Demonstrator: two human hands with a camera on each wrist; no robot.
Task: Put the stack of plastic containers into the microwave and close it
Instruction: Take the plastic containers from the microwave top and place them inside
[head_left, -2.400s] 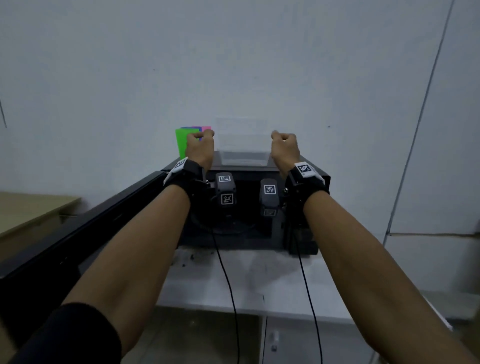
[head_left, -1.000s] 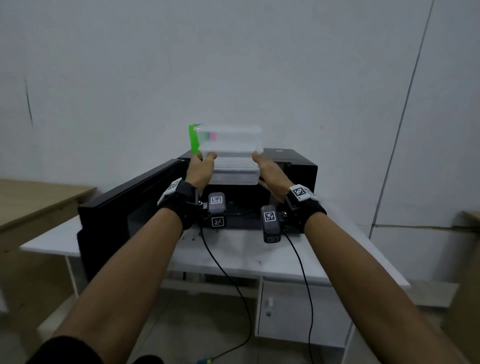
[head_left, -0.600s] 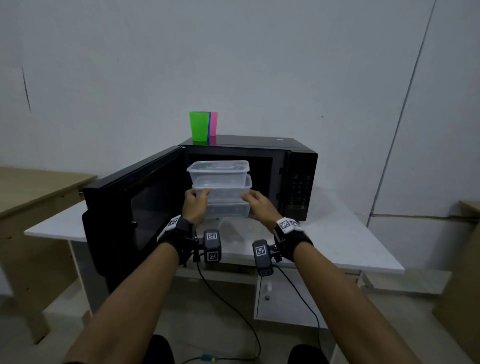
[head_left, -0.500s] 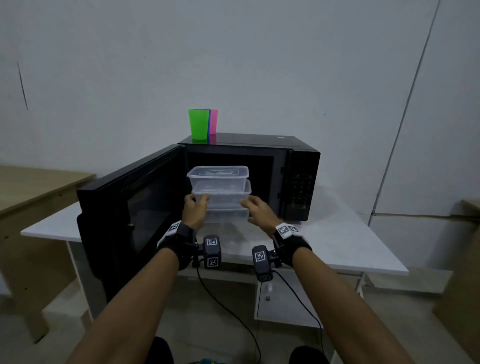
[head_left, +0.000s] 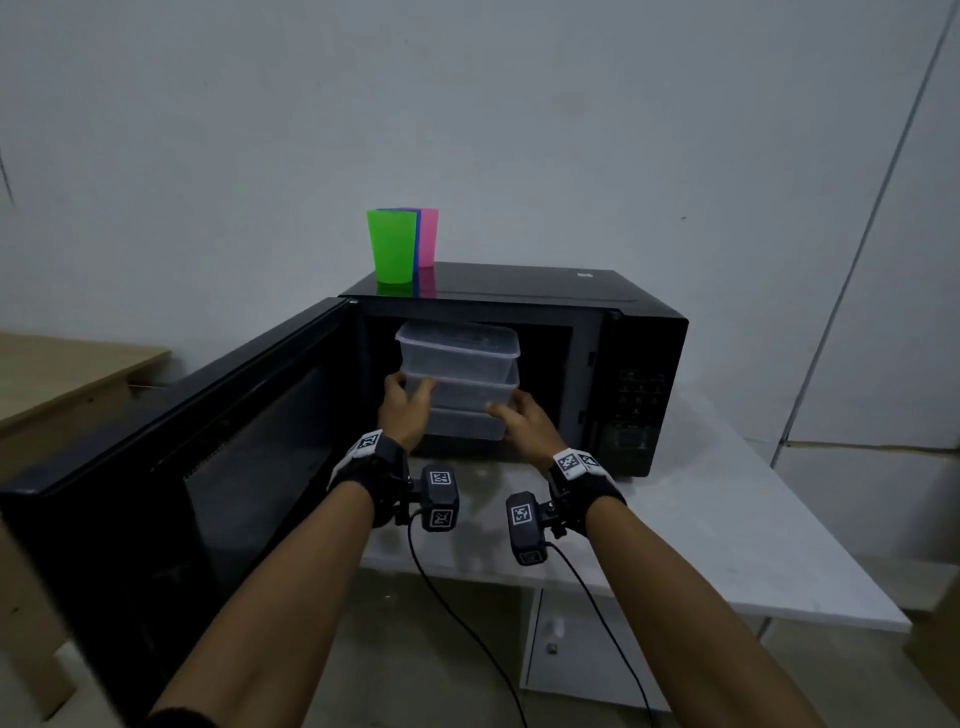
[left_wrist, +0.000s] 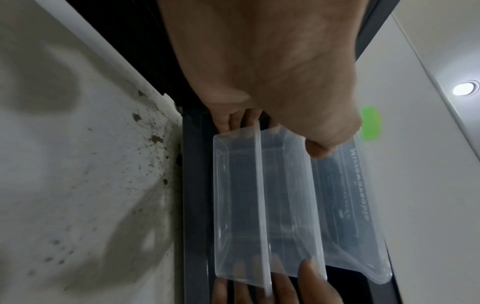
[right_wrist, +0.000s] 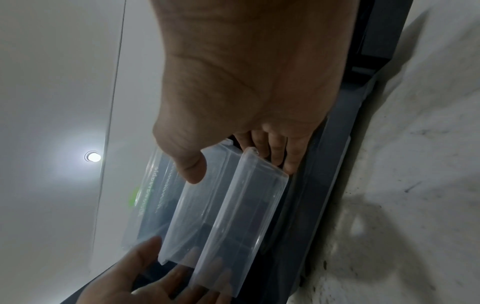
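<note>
A stack of three clear plastic containers (head_left: 460, 379) hangs at the mouth of the black microwave (head_left: 524, 364), whose door (head_left: 171, 452) stands swung wide to the left. My left hand (head_left: 405, 410) grips the stack's left end, thumb on the side and fingers under the bottom container (left_wrist: 239, 205). My right hand (head_left: 522, 423) grips the right end the same way, thumb against the middle container (right_wrist: 197, 207). The wrist views show the stack (left_wrist: 291, 205) just above the microwave's front sill (left_wrist: 197, 185).
Green, blue and pink cups (head_left: 402, 244) stand on the microwave's top at the left. The microwave sits on a white table (head_left: 727, 545) with dark specks near its front. A wooden desk (head_left: 57, 374) lies to the left. Cables hang from my wrists.
The stack came off the top of the microwave, was lowered in front of the opening, and has moved forward into its mouth. Both hands kept their hold.
</note>
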